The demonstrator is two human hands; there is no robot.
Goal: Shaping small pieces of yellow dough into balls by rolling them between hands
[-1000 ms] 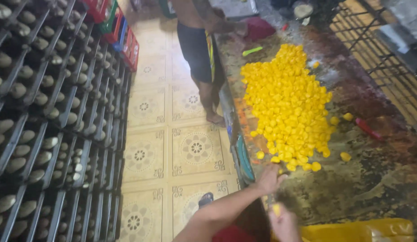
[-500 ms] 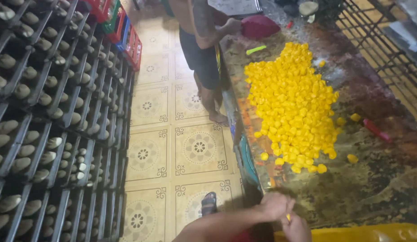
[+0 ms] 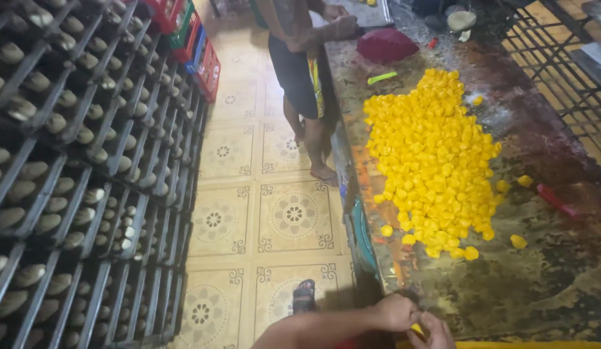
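- Where the two hands meet at the bottom edge of the view, a small yellow piece [image 3: 417,328] sits pinched between them, just over the near end of the bench [image 3: 559,271].
- Left hand [image 3: 396,311] has its fingers curled shut against the yellow piece; right hand [image 3: 436,331] closes on it from the other side, fingers bent, partly cut off by the frame edge.
- Just below the hands a yellow rim [image 3: 507,344] runs along the frame's bottom.
- Farther up the bench lies a large heap of yellow pieces [image 3: 433,161], with a few strays beside it, one [image 3: 518,241] well apart on the right.
- Near the heap's far end lie a green stick [image 3: 382,77] and a dark red cloth [image 3: 386,45].
- Another person [image 3: 299,64] stands at the far end, one hand [image 3: 342,26] on the bench.
- Patterned floor tiles [image 3: 248,220] separate the bench from dark racks [image 3: 74,168] on the left.
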